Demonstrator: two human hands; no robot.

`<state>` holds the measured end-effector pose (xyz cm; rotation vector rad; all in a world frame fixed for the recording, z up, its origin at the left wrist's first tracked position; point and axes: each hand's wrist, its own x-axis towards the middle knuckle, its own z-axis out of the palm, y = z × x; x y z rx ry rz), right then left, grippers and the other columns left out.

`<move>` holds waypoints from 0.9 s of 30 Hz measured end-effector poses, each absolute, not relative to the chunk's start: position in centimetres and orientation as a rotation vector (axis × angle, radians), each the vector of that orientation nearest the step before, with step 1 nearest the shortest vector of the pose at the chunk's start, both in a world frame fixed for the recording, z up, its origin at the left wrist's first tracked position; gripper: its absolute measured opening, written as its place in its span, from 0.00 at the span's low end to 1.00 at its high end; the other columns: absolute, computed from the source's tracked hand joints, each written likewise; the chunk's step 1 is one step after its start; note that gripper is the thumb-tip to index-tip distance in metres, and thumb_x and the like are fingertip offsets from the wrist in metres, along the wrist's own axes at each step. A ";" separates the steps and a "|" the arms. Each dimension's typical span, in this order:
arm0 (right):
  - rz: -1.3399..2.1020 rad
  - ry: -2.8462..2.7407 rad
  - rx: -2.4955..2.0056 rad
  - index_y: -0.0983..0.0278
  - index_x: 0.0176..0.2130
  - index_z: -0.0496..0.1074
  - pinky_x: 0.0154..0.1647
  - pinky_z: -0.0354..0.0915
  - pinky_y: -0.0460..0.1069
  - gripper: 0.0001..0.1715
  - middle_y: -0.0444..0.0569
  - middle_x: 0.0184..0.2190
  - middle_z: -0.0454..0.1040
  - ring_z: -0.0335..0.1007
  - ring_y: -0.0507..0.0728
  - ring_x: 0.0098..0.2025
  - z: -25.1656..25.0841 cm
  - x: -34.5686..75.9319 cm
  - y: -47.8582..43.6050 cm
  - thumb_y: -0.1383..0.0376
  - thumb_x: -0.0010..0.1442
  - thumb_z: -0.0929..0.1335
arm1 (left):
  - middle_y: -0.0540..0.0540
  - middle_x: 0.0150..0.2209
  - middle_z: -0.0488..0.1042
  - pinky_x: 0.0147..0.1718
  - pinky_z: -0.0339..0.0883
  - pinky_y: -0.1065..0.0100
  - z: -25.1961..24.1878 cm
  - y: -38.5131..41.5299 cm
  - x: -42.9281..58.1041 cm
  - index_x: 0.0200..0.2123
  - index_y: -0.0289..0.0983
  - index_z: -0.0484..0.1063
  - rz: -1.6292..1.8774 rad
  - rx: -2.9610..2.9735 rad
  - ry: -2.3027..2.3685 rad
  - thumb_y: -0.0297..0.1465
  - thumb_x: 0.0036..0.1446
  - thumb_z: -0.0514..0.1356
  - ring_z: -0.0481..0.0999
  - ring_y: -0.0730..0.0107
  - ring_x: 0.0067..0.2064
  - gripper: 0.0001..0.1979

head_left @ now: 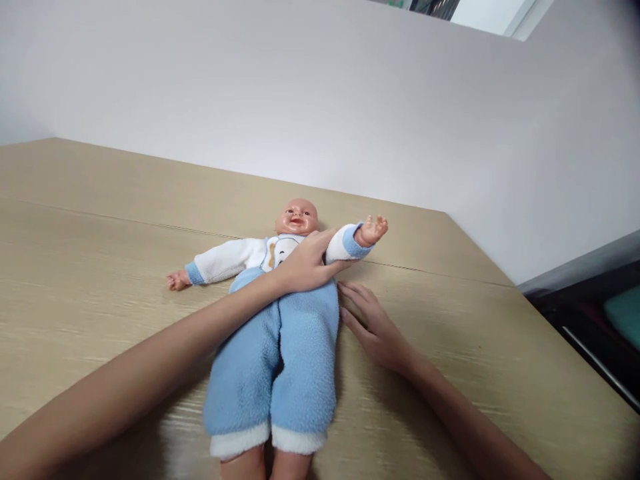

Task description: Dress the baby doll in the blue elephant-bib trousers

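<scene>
A baby doll [306, 347] lies on its back on the table, dressed in fluffy blue trousers and a white top with blue cuffs. My left hand [311, 263] reaches across its chest and is closed around the doll's arm [345, 243] on the right side, near the shoulder. That arm sticks out to the right, its small hand raised. My right hand [370, 320] rests at the doll's right-hand edge by the waist, fingers extended and apart, the fingertips touching or almost touching the trousers. The doll's other arm [220, 262] stretches out to the left. Its feet are out of frame.
The light wooden table [100, 247] has a seam running across it behind the doll. A pale wall [250, 87] rises at the table's far edge. A dark object [590, 313] with a greenish patch stands beyond the table's right edge.
</scene>
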<state>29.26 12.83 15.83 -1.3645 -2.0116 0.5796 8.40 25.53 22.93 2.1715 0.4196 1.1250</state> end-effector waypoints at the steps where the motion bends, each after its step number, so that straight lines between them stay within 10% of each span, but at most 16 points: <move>1: 0.616 -2.007 -1.353 0.56 0.70 0.69 0.77 0.56 0.72 0.27 0.59 0.70 0.70 0.63 0.69 0.73 16.0 28.7 12.9 0.53 0.78 0.64 | 0.36 0.59 0.82 0.60 0.72 0.54 23.0 25.5 8.3 0.60 0.32 0.75 1.135 2.128 0.416 0.41 0.69 0.64 0.81 0.49 0.59 0.23; 12: 1.287 -1.124 -1.045 0.55 0.41 0.75 0.51 0.67 0.53 0.18 0.42 0.38 0.75 0.70 0.58 0.44 16.8 20.5 16.6 0.45 0.66 0.75 | 0.39 0.59 0.82 0.71 0.65 0.51 22.8 26.7 4.1 0.55 0.36 0.77 1.405 1.255 0.530 0.55 0.62 0.69 0.76 0.46 0.67 0.31; 27: 1.319 -1.534 -0.931 0.55 0.47 0.78 0.62 0.70 0.56 0.23 0.47 0.47 0.78 0.74 0.61 0.53 17.9 16.8 18.4 0.41 0.70 0.71 | 0.46 0.48 0.86 0.60 0.77 0.48 22.7 30.4 -1.4 0.49 0.44 0.77 1.452 0.700 0.442 0.58 0.71 0.54 0.79 0.49 0.64 0.25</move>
